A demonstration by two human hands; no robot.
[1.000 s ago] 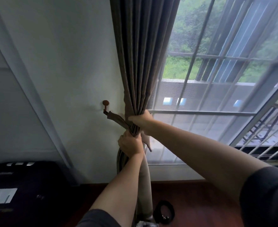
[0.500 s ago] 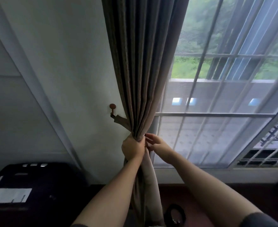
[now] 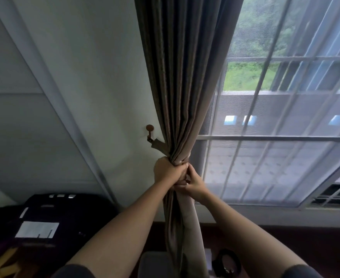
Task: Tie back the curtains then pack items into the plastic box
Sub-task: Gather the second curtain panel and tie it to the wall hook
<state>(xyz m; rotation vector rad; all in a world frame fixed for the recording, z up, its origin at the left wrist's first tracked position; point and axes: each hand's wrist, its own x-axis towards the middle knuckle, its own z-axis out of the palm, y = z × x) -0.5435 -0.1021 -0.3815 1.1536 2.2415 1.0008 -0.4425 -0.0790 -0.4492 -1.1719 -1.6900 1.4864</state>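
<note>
Pale wall (image 3: 97, 81) fills the left of the view and a barred window (image 3: 285, 121) the right, with the dark curtain (image 3: 177, 83) hanging straight down between them, its long axis upright. Both hands meet at the point where the folds are drawn into a tight bundle. The left hand (image 3: 168, 171) is clenched round the curtain on its wall side. The right hand (image 3: 194, 184) presses in from the window side, touching the left, its fingers bent and their tips pinching at the front of the bundle, seemingly on the tieback (image 3: 158, 145); the left hand's knuckles hide what lies between them. That tieback is a narrow fabric band running on a slant from a small brown wall hook (image 3: 150, 131) down and to the right, vanishing into the folds just above the left hand. So the hook sits up and to the left of both hands, nearer the left, while the right works on the far side of the bundle; any loose end would probably have to come round the curtain and back toward the wall. Low on the left lies a black case (image 3: 69, 213).
</note>
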